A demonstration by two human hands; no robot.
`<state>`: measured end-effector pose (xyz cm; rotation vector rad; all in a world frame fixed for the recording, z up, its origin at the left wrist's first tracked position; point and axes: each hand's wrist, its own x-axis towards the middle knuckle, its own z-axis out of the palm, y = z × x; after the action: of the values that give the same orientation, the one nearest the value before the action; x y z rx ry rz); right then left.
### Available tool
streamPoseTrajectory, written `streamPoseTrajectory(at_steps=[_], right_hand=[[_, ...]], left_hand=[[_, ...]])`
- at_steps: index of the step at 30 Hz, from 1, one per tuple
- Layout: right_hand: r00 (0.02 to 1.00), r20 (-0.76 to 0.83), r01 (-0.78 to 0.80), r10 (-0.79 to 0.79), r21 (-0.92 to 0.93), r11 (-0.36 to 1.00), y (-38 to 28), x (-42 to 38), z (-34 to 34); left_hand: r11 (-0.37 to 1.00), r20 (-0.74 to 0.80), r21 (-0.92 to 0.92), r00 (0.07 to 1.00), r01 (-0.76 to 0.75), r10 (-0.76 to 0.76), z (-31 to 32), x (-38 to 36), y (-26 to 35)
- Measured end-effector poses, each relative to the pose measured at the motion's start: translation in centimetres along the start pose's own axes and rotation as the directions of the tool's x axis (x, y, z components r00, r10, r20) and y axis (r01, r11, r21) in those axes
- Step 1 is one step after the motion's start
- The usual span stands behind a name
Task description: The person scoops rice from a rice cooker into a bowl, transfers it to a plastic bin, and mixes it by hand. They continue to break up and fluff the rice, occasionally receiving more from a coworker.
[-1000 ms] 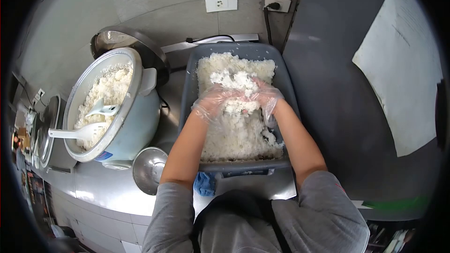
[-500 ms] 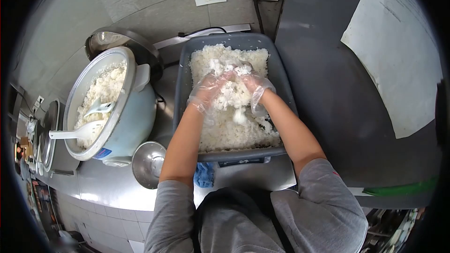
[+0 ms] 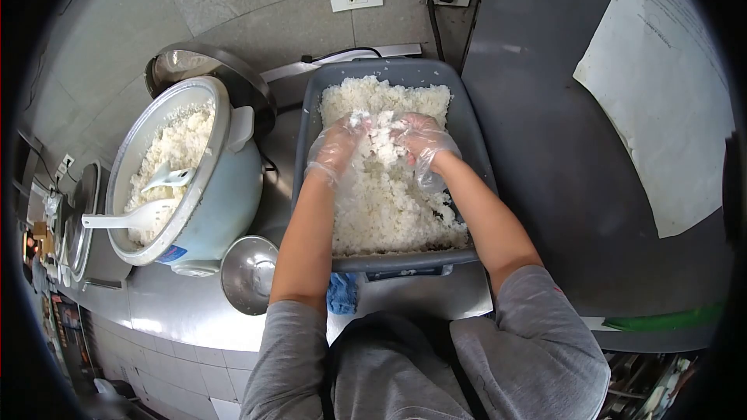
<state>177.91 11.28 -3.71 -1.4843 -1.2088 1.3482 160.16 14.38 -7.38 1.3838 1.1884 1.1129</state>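
White plastic rice paddles (image 3: 136,214) lie in the pale blue rice cooker (image 3: 187,187) at the far left, beside a steel lid (image 3: 247,274) on the steel tabletop (image 3: 179,303). Next I see my left hand (image 3: 336,148), gloved in clear film, curled loosely into the cooked white rice (image 3: 389,194) filling the grey plastic tub (image 3: 471,155). My right hand (image 3: 420,140) cups the same clump. I judge it soft, sticky, crumbly; best scooped from underneath.

bright even light, sharp centre, fisheye warp and dark vignetted corners
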Motion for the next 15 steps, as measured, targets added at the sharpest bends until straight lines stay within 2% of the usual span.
streamPoseTrajectory(at_steps=[2,5,6,7,9,10,12,13,14,15], right_hand=[[0.994,-0.110,-0.015,-0.004,-0.173,0.985,-0.2,-0.2,0.7],[0.996,-0.084,-0.036,-0.005,-0.488,0.872,0.8,2.1,-0.1],[0.998,-0.061,-0.013,-0.012,-0.393,0.919,2.3,3.4,-0.7],[0.999,-0.039,0.009,-0.021,-0.293,0.956,4.5,5.1,-1.6],[0.985,0.067,0.170,-0.162,-0.594,0.786,7.7,7.1,-3.6],[0.951,0.200,0.284,-0.235,-0.863,0.418,8.7,7.7,-4.6],[0.989,0.148,0.126,0.014,-0.886,0.445,9.3,7.8,-4.5],[0.983,0.118,0.047,0.138,-0.900,0.433,9.5,7.9,-4.5],[0.963,0.068,-0.112,0.262,-0.780,0.615,9.0,6.5,-3.3],[0.924,0.016,-0.291,0.381,-0.615,0.733,8.3,4.9,-2.0]], left_hand=[[0.990,0.021,0.077,0.992,0.122,-0.123,-0.3,-0.1,0.9],[0.951,0.060,0.142,0.957,0.274,-0.285,-0.8,-0.8,3.2],[0.935,0.077,0.157,0.940,0.319,-0.333,-0.8,-0.9,3.5],[0.920,0.132,0.313,0.949,0.234,-0.287,-0.9,-0.5,2.6],[0.815,0.263,0.579,0.941,0.025,-0.215,-1.3,0.7,-0.9],[0.789,0.351,0.614,0.908,-0.038,-0.229,-1.4,0.8,-1.7],[0.729,0.509,0.662,0.818,-0.172,-0.269,-1.5,0.0,-1.8],[0.758,0.544,0.623,0.804,-0.194,-0.241,-0.9,-0.6,-1.9],[0.784,0.566,0.585,0.797,-0.207,-0.212,0.5,-1.7,-1.0],[0.788,0.605,0.561,0.776,-0.254,-0.180,1.5,-1.6,-1.6]])
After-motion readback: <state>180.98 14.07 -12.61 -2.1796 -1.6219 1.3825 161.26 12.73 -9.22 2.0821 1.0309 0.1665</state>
